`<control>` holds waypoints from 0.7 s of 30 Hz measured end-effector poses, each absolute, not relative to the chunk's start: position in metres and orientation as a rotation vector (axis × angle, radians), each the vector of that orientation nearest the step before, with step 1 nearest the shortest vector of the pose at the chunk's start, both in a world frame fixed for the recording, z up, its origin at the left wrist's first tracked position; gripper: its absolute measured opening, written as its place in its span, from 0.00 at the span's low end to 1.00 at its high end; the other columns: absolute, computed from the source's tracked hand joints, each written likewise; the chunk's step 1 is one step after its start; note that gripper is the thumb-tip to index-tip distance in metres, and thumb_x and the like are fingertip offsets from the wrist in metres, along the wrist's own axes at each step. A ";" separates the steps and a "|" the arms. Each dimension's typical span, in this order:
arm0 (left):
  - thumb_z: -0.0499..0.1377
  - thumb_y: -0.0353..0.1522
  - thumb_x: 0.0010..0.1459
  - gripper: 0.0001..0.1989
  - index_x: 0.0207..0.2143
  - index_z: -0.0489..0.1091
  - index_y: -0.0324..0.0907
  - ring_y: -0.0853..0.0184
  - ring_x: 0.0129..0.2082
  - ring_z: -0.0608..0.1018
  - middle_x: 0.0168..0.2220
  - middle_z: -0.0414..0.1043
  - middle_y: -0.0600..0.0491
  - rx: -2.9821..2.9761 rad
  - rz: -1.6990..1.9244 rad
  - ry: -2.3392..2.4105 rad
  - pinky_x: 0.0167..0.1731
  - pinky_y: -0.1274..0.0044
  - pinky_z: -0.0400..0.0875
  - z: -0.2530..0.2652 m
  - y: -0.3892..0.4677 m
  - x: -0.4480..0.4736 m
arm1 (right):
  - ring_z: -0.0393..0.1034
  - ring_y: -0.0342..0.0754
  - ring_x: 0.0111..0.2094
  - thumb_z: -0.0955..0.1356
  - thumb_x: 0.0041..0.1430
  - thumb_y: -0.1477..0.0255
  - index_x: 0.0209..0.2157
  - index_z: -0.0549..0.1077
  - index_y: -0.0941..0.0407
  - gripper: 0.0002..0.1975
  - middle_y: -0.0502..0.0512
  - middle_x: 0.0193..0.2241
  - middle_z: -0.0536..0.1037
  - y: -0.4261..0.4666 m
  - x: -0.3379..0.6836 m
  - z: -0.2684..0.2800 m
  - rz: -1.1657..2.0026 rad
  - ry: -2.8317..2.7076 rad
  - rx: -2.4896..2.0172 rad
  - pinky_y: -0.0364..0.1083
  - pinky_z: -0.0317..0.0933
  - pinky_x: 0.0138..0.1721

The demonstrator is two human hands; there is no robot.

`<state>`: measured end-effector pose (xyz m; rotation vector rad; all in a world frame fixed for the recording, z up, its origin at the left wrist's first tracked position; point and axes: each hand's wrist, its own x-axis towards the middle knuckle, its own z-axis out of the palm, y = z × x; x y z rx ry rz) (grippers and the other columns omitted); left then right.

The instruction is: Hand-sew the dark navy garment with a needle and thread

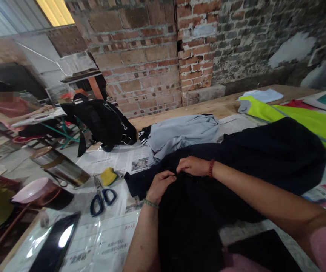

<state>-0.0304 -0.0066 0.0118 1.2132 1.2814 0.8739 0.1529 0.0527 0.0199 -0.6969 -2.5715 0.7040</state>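
Observation:
A dark garment (265,151) lies bunched over the table in front of me, with a black part (191,219) hanging toward my body. My left hand (160,184), a green bead bracelet at its wrist, pinches the dark cloth near the middle of the view. Close beside it, my right hand (194,166), wearing a red bead bracelet, has its fingers curled onto the same cloth. The two sets of fingertips almost meet. Whether they also grip something small there cannot be made out.
Scissors (103,200), a yellow block (108,176), a phone (56,241), a pink-lidded pot (42,192) and a steel flask (61,166) stand left. Behind are a black bag (103,121), grey clothing (182,132) and a neon-yellow garment (299,121). Another person (4,105) sits far left.

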 end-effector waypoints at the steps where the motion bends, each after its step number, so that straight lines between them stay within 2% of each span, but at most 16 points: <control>1: 0.62 0.34 0.39 0.09 0.25 0.72 0.38 0.75 0.18 0.65 0.18 0.66 0.59 1.215 0.868 1.282 0.19 0.82 0.55 0.012 -0.006 -0.031 | 0.65 0.41 0.31 0.59 0.51 0.82 0.34 0.74 0.57 0.15 0.53 0.29 0.70 0.052 0.153 0.020 0.729 -2.555 -0.695 0.40 0.58 0.35; 3: 0.62 0.34 0.39 0.09 0.25 0.72 0.38 0.75 0.18 0.64 0.17 0.65 0.59 1.218 0.858 1.283 0.19 0.82 0.55 0.011 -0.006 -0.031 | 0.65 0.40 0.29 0.59 0.51 0.81 0.33 0.74 0.58 0.14 0.53 0.29 0.71 0.051 0.152 0.021 0.837 -2.491 -0.735 0.39 0.58 0.33; 5: 0.62 0.34 0.39 0.09 0.25 0.72 0.38 0.75 0.17 0.64 0.18 0.65 0.59 1.229 0.843 1.277 0.19 0.82 0.55 0.012 -0.006 -0.030 | 0.65 0.38 0.24 0.59 0.51 0.80 0.34 0.73 0.58 0.13 0.51 0.28 0.71 0.051 0.150 0.020 1.045 -2.360 -0.839 0.38 0.58 0.26; 8: 0.61 0.33 0.39 0.09 0.25 0.72 0.38 0.75 0.17 0.64 0.18 0.66 0.58 1.242 0.795 1.249 0.19 0.82 0.55 0.013 -0.007 -0.029 | 0.61 0.35 0.15 0.60 0.50 0.79 0.37 0.68 0.59 0.13 0.49 0.25 0.70 0.051 0.146 0.019 1.401 -2.086 -0.940 0.36 0.54 0.17; 11: 0.61 0.34 0.40 0.08 0.25 0.73 0.39 0.75 0.17 0.65 0.18 0.67 0.58 1.264 0.780 1.224 0.20 0.81 0.56 0.016 -0.009 -0.027 | 0.59 0.34 0.12 0.61 0.48 0.80 0.39 0.64 0.59 0.14 0.47 0.23 0.70 0.051 0.143 0.019 1.604 -1.909 -0.899 0.35 0.51 0.14; 15: 0.61 0.33 0.40 0.08 0.25 0.73 0.39 0.73 0.20 0.67 0.21 0.69 0.57 1.288 0.833 1.213 0.22 0.81 0.58 0.019 -0.011 -0.024 | 0.59 0.34 0.11 0.61 0.47 0.80 0.39 0.61 0.59 0.15 0.45 0.21 0.70 0.050 0.142 0.018 1.703 -1.794 -0.879 0.34 0.49 0.12; 21: 0.62 0.33 0.39 0.07 0.24 0.73 0.39 0.73 0.19 0.67 0.20 0.69 0.57 1.251 0.895 1.262 0.22 0.81 0.59 0.015 -0.009 -0.023 | 0.57 0.34 0.11 0.60 0.48 0.81 0.38 0.60 0.58 0.13 0.42 0.19 0.67 0.042 0.137 0.019 1.608 -1.841 -0.922 0.34 0.49 0.12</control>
